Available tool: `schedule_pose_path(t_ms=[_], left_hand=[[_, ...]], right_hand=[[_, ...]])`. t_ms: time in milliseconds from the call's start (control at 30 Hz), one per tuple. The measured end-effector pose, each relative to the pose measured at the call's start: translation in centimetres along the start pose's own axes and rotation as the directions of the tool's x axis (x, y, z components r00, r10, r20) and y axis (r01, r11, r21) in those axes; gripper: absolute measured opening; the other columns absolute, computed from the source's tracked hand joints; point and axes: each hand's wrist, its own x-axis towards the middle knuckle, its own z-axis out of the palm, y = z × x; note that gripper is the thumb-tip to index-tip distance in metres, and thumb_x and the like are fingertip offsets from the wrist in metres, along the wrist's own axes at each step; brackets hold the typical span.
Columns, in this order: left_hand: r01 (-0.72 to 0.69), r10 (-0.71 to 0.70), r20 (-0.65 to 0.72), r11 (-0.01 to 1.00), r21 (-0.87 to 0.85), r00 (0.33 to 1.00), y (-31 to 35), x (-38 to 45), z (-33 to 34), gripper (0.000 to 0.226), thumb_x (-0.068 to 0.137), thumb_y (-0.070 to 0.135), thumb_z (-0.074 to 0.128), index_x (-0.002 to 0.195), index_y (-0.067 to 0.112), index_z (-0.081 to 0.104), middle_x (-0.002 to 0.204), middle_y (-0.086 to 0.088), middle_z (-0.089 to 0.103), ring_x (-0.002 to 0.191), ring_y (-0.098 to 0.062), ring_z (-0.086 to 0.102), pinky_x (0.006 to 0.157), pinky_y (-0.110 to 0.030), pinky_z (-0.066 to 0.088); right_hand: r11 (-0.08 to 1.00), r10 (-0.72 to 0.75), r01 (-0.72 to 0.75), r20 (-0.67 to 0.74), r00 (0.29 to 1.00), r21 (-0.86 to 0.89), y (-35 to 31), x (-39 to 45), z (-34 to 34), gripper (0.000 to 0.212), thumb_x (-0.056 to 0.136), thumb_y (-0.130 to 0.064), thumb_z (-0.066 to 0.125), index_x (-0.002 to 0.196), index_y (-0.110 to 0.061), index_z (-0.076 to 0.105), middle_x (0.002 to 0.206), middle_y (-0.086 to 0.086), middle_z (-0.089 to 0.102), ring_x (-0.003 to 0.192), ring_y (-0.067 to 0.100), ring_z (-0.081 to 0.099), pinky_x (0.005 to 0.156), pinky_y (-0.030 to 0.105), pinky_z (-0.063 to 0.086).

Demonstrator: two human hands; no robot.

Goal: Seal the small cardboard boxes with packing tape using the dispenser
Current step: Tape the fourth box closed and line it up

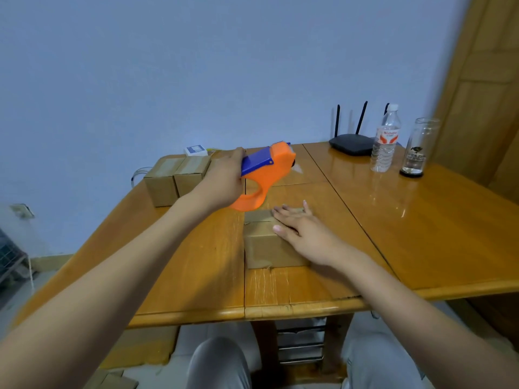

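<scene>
A small cardboard box (266, 248) sits on the wooden table (421, 234) in front of me. My right hand (300, 231) lies flat on its top with the fingers straight. My left hand (224, 181) grips the handle of an orange and blue tape dispenser (269, 169), held in the air above and behind the box, not touching it. Two more small boxes (175, 178), with tape along their tops, stand side by side at the table's far left.
At the back right of the table stand a black router (351, 144), a clear water bottle (385, 138) and a glass jar (418, 147). A small white and blue packet (196, 150) lies behind the two boxes. Flat cardboard (140, 349) lies on the floor under the table.
</scene>
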Motion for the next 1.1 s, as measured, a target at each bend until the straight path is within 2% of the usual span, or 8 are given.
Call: schedule_pose_path(t_ms=[133, 267, 367, 533, 667, 833, 1000, 1100], left_hand=[[-0.017, 0.014, 0.076, 0.999, 0.035, 0.997, 0.3, -0.2, 1.3, 0.03, 0.085, -0.012, 0.043, 0.107, 0.009, 0.044, 0.093, -0.016, 0.055, 0.079, -0.03, 0.05, 0.062, -0.036, 0.037], [0.0, -0.008, 0.156, 0.999, 0.054, 0.988, 0.2, -0.4, 1.8, 0.033, 0.088, -0.011, 0.045, 0.11, 0.013, 0.041, 0.088, -0.011, 0.052, 0.072, -0.022, 0.048, 0.055, -0.026, 0.031], [-0.01, -0.001, 0.17, 0.998, 0.064, 0.985, 0.0, -0.3, 1.8, 0.034, 0.089, -0.01, 0.046, 0.107, 0.018, 0.038, 0.089, -0.01, 0.055, 0.072, -0.02, 0.05, 0.056, -0.025, 0.033], [-0.038, 0.02, 0.206, 0.996, 0.086, 0.978, 0.1, 0.1, 1.9, 0.035, 0.089, -0.009, 0.045, 0.106, 0.021, 0.037, 0.094, -0.011, 0.055, 0.077, -0.022, 0.05, 0.057, -0.024, 0.032], [-0.049, 0.026, 0.218, 0.994, 0.1, 0.975, 0.2, 0.4, 2.1, 0.038, 0.088, -0.009, 0.048, 0.107, 0.023, 0.037, 0.099, -0.011, 0.056, 0.082, -0.02, 0.051, 0.058, -0.022, 0.033], [-0.056, 0.033, 0.22, 0.993, 0.103, 0.975, 0.4, 0.4, 2.2, 0.037, 0.088, -0.009, 0.046, 0.107, 0.022, 0.039, 0.097, -0.011, 0.056, 0.081, -0.02, 0.051, 0.058, -0.023, 0.033], [-0.07, 0.04, 0.234, 0.99, 0.121, 0.971, 0.3, 0.4, 2.2, 0.038, 0.086, -0.009, 0.043, 0.106, 0.023, 0.037, 0.093, -0.011, 0.054, 0.077, -0.019, 0.049, 0.056, -0.025, 0.03], [-0.085, 0.05, 0.239, 0.987, 0.136, 0.97, 0.5, 0.4, 2.3, 0.037, 0.087, -0.008, 0.043, 0.106, 0.024, 0.037, 0.091, -0.009, 0.053, 0.073, -0.018, 0.049, 0.055, -0.025, 0.029]], right_hand=[[0.994, 0.03, -0.028, -0.015, 0.999, 0.104, 0.0, 0.0, -0.2, 0.051, 0.105, -0.04, 0.047, 0.15, -0.016, 0.045, 0.158, -0.003, 0.04, 0.15, 0.007, 0.024, 0.123, 0.032, -0.01], [0.995, 0.033, -0.033, -0.002, 0.999, 0.098, 0.1, -0.1, -0.9, 0.044, 0.107, -0.035, 0.046, 0.147, -0.019, 0.05, 0.153, -0.01, 0.045, 0.148, 0.003, 0.026, 0.125, 0.032, -0.001], [0.963, 0.147, -0.123, -0.084, 0.986, 0.239, 0.8, -0.3, -1.9, 0.035, 0.106, -0.028, 0.047, 0.138, -0.024, 0.061, 0.143, -0.013, 0.055, 0.142, 0.007, 0.036, 0.121, 0.031, 0.02], [0.815, 0.469, -0.237, -0.363, 0.805, 0.528, 2.0, -0.3, -4.4, 0.029, 0.1, -0.008, 0.046, 0.098, -0.018, 0.073, 0.086, -0.003, 0.075, 0.084, 0.015, 0.069, 0.086, 0.036, 0.057], [0.561, 0.599, -0.362, -0.063, 0.798, 0.744, 1.0, -0.1, -7.0, 0.028, 0.107, -0.022, 0.045, 0.106, -0.002, 0.065, 0.082, 0.014, 0.073, 0.054, 0.017, 0.062, 0.05, 0.027, 0.056], [0.203, 0.511, -0.553, 0.395, 0.764, 0.808, 0.1, 1.2, -7.4, 0.033, 0.105, -0.029, 0.053, 0.108, 0.001, 0.065, 0.09, 0.015, 0.076, 0.058, 0.017, 0.069, 0.054, 0.027, 0.058], [-0.081, 0.487, -0.455, 0.434, 0.758, 0.887, 0.1, 1.7, -6.3, 0.013, 0.103, -0.009, 0.054, 0.093, -0.004, 0.061, 0.07, 0.008, 0.069, 0.05, 0.009, 0.053, 0.045, 0.021, 0.053], [-0.021, 0.553, -0.422, 0.362, 0.751, 0.906, 0.5, 1.7, -5.9, 0.006, 0.099, -0.002, 0.057, 0.098, 0.0, 0.062, 0.066, 0.008, 0.069, 0.056, 0.01, 0.052, 0.046, 0.021, 0.053]])
